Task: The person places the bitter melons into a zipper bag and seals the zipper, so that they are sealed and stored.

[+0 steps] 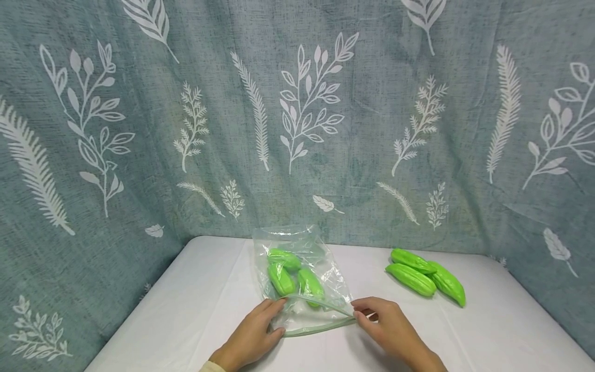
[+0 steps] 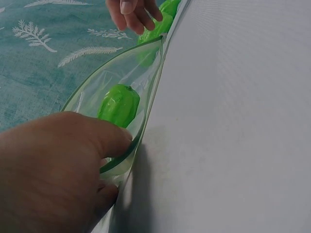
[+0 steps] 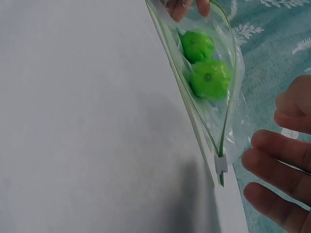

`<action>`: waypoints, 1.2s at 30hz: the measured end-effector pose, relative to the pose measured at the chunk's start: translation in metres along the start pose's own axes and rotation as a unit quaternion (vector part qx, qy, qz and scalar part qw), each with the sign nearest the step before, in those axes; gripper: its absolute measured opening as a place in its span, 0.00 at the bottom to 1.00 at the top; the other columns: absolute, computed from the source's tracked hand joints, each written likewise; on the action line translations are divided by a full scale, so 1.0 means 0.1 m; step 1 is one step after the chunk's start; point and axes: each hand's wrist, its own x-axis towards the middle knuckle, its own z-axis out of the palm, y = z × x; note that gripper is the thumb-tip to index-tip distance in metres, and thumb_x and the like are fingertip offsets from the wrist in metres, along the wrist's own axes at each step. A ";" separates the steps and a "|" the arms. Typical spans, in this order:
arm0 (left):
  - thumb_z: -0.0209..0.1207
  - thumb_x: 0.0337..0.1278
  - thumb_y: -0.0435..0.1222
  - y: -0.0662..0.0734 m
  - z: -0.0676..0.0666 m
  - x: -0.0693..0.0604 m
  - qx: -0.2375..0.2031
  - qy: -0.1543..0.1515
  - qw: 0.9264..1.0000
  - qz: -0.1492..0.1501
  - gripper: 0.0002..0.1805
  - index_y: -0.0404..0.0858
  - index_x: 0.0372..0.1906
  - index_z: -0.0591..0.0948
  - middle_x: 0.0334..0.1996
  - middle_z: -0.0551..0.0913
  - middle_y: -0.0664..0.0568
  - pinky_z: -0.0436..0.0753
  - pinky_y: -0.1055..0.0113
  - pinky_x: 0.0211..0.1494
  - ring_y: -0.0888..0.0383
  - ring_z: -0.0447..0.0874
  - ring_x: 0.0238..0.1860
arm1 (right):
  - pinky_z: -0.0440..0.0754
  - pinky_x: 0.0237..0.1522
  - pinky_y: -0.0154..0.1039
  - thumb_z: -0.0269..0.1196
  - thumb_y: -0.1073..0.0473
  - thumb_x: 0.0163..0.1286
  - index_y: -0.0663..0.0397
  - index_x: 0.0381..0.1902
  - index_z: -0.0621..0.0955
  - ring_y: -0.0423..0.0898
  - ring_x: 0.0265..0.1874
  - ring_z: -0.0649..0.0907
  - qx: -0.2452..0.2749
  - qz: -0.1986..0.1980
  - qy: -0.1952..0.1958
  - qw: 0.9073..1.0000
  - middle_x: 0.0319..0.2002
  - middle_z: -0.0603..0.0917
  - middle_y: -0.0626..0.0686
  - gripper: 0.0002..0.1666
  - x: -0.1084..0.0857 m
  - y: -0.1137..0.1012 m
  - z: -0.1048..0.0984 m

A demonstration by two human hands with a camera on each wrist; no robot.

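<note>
Pale beige sleeve edge (image 1: 212, 367) at the left wrist (image 1: 223, 356), right wrist (image 1: 425, 357) and fingers (image 3: 277, 167) bare

The place was a curtained-off tabletop, like a small booth; what sort of building held it could not be told. Teal fabric (image 1: 353, 155) with white leaf prints (image 1: 504, 93) filled the frame's upper half and both sides, enclosing a white table (image 1: 209, 294) at lower centre.
</note>
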 end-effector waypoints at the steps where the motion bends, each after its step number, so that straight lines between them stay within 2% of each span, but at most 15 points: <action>1: 0.67 0.60 0.39 0.00 0.00 0.00 0.000 0.001 1.000 0.003 0.34 0.39 0.71 0.71 0.54 0.79 0.54 0.81 0.62 0.60 0.59 0.79 0.56 | 0.86 0.35 0.36 0.67 0.62 0.68 0.56 0.45 0.87 0.35 0.36 0.84 -0.002 0.004 0.003 1.000 0.40 0.88 0.48 0.09 0.00 0.02 -0.01; 8: 0.67 0.60 0.38 0.00 0.00 0.00 0.005 0.007 1.000 0.009 0.34 0.40 0.71 0.71 0.53 0.79 0.54 0.82 0.61 0.58 0.59 0.79 0.54 | 0.86 0.35 0.34 0.68 0.66 0.65 0.57 0.44 0.87 0.35 0.36 0.84 -0.007 0.027 0.025 0.999 0.40 0.89 0.50 0.09 0.00 0.11 -0.08; 22: 0.67 0.59 0.37 0.00 0.00 0.00 -0.002 0.007 1.000 0.013 0.34 0.40 0.71 0.71 0.53 0.79 0.54 0.82 0.62 0.57 0.60 0.79 0.52 | 0.86 0.39 0.35 0.68 0.66 0.65 0.56 0.45 0.87 0.37 0.37 0.84 -0.017 0.076 0.036 0.996 0.40 0.89 0.49 0.10 -0.01 0.22 -0.25; 31: 0.67 0.59 0.38 0.00 -0.01 -0.01 -0.003 0.008 1.000 0.014 0.34 0.39 0.71 0.71 0.52 0.79 0.53 0.82 0.62 0.57 0.60 0.80 0.52 | 0.85 0.41 0.36 0.67 0.62 0.67 0.55 0.47 0.87 0.39 0.37 0.85 -0.041 0.122 0.042 0.991 0.37 0.88 0.43 0.11 -0.03 0.38 -0.39; 36: 0.67 0.59 0.37 0.00 -0.01 -0.01 -0.005 0.010 1.000 0.021 0.34 0.38 0.70 0.71 0.53 0.79 0.53 0.82 0.62 0.57 0.59 0.80 0.53 | 0.84 0.39 0.36 0.67 0.59 0.68 0.53 0.48 0.87 0.43 0.37 0.86 -0.061 0.130 0.057 0.988 0.39 0.88 0.44 0.12 -0.08 0.46 -0.50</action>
